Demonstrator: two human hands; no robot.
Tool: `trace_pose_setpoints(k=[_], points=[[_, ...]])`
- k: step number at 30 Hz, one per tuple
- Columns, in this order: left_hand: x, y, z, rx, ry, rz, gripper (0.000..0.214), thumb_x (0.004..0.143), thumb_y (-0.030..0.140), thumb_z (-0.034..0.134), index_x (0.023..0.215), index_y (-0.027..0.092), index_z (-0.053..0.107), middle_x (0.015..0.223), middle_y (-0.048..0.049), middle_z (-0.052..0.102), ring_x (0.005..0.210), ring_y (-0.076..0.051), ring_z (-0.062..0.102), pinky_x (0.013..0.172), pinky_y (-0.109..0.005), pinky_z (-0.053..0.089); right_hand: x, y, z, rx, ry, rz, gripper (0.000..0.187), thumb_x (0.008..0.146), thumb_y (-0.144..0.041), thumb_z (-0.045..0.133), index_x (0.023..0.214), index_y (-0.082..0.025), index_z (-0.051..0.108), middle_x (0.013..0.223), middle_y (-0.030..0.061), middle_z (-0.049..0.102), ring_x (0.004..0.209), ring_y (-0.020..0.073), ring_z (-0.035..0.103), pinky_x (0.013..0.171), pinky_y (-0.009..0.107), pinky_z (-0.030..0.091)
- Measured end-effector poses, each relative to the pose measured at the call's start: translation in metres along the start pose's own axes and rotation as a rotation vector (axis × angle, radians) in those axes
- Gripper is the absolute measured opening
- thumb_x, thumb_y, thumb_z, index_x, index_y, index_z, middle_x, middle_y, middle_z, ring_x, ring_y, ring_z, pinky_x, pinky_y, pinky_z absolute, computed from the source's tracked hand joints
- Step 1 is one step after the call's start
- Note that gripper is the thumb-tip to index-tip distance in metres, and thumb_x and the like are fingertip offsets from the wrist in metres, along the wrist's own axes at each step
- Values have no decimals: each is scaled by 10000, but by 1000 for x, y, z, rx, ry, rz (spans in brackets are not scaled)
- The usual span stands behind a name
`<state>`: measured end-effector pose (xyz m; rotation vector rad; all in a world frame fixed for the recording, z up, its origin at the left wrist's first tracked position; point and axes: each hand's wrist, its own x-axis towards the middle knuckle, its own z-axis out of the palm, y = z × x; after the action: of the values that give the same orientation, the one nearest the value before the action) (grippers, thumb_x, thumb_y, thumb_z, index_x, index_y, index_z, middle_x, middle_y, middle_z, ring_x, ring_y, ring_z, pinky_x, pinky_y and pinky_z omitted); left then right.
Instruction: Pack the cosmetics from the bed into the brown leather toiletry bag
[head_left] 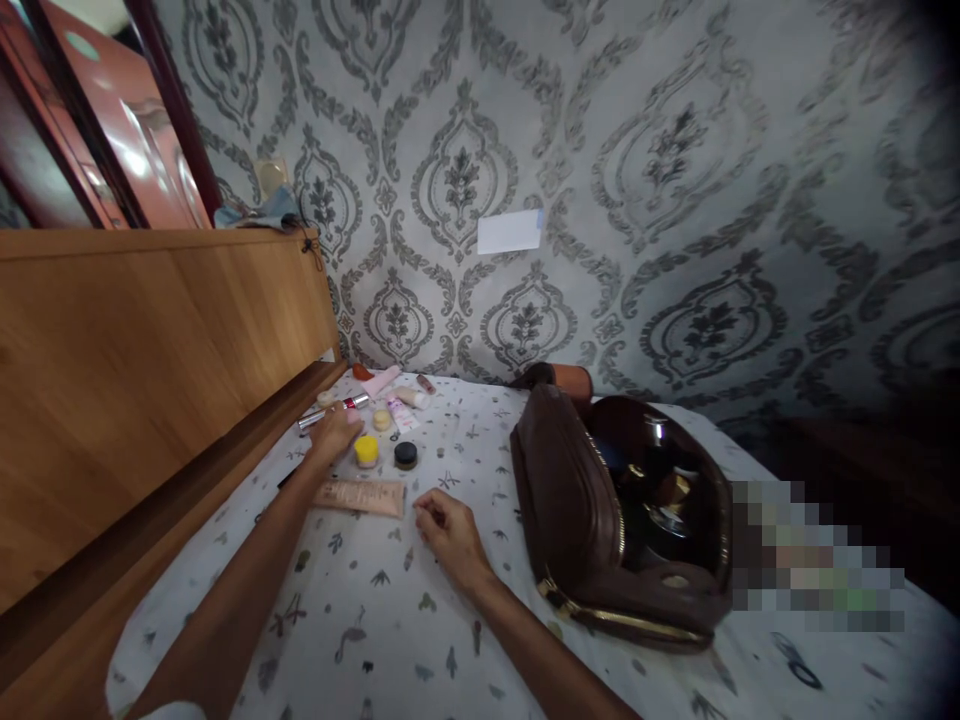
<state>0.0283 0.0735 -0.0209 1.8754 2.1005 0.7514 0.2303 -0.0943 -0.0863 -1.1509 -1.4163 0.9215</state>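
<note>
My left hand (335,436) reaches to the far left of the bedding, its fingers closed at a slim silver cosmetic tube (358,401) with a reddish band. Part of that tube is hidden behind the fingers. Under my left wrist lies a large beige squeeze tube (367,497). My right hand (452,535) rests just right of that tube's end, fingers curled in, with nothing visible in them. Between the hands and the wall stand a yellow-lidded jar (366,451), a black-lidded jar (406,455) and a small cream-coloured jar (382,419).
An unzipped brown bag (559,490) with items inside stands at right. Behind it is an orange-brown cylinder (571,382). Near the wall lie a pink tube (382,379) and a white-and-purple tube (403,414). A wooden headboard (165,330) borders the left; dark hair ties (796,662) lie at lower right.
</note>
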Motion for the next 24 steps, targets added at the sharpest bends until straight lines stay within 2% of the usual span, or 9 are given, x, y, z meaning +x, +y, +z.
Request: trace_pose_setpoints(k=[4,8,11,12,13,15,17,21,24], points=[[-5,7,-10,-220,20,14,428,730,344,689,1089,157,552,1183,-201,646,1155,-388,583,883,-458,462,0,2,1,9,2,1,135,779,-284,500,723,-192,581,579,-29,523,550,133,478,505,228,373],[-27,17,-24,-524,-30,116,427,883,473,517,1212,200,519,1202,-131,645,1077,-273,637,811,-378,534,0,4,1,55,-2,13,166,807,-326,505,827,-186,593,601,-34,520,548,138,504,516,241,405],[-59,26,-21,-827,-224,173,485,936,576,391,1149,186,584,1046,-115,698,897,-235,685,690,-342,560,-1,1,0,87,35,-4,315,830,-387,550,1061,-173,571,723,-17,568,603,149,554,573,264,457],[-72,29,-16,-1049,-346,154,497,932,588,410,1135,175,597,1015,-117,702,852,-227,687,664,-331,557,-1,-1,0,85,66,-14,390,827,-399,573,1144,-173,544,796,2,591,642,153,572,592,270,470],[-84,32,-11,-1242,-471,104,485,926,589,441,1121,175,604,983,-108,707,801,-211,686,639,-314,554,-2,-3,-1,77,107,-23,465,821,-406,598,1215,-174,513,881,26,607,691,159,589,609,274,479],[-106,38,-1,-1476,-692,-31,447,928,565,486,1076,165,620,906,-88,710,686,-165,664,599,-273,544,-3,-7,-1,52,197,-45,589,801,-409,646,1310,-177,463,1022,70,601,780,174,603,624,278,489],[-121,44,8,-1537,-807,-130,435,944,553,481,1033,155,632,829,-65,703,595,-127,624,559,-238,530,-5,-10,-1,30,241,-88,625,797,-393,672,1347,-182,465,1094,96,585,853,193,601,651,290,500],[-133,47,18,-1542,-841,-194,449,949,578,461,947,168,644,680,-15,658,504,-106,565,486,-210,490,-6,-13,-3,43,197,-177,516,845,-361,641,1324,-193,547,1121,110,603,956,215,583,775,324,513],[-136,42,24,-1498,-895,-178,465,899,603,539,865,152,647,619,-6,627,452,-89,514,450,-202,455,-3,-12,-5,106,189,-149,461,851,-394,619,1260,-183,606,1057,92,639,906,202,589,766,307,505]])
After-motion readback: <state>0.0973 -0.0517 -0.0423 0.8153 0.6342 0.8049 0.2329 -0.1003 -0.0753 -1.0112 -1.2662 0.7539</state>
